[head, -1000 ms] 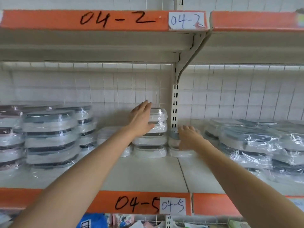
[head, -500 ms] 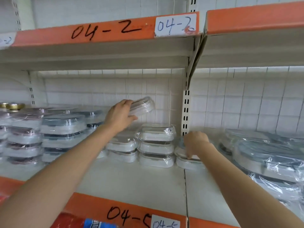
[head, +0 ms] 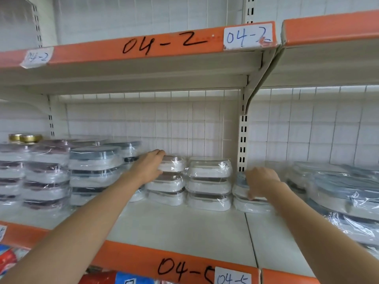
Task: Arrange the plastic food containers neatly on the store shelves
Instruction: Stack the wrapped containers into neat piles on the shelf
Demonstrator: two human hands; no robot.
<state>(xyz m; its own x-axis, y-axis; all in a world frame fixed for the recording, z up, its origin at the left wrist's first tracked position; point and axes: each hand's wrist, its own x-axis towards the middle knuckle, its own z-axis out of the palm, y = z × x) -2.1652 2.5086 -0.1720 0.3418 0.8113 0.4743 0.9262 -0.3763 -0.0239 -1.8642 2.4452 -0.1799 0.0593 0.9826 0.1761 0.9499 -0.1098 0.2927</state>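
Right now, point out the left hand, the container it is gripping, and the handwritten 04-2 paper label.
left hand (head: 148, 168), head view, back of the hand.
top container (head: 174, 163), head view, wrapped front side, right of the fingers.
04-2 paper label (head: 247, 35), head view, middle of the white paper on the upper shelf edge.

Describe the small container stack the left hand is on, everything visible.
The small container stack is three white, rounded-rectangular tubs with dark-rimmed clear lids, each in glossy plastic wrap. It stands upright at the shelf back, close beside a matching stack. The left hand grips its top container from the left side.
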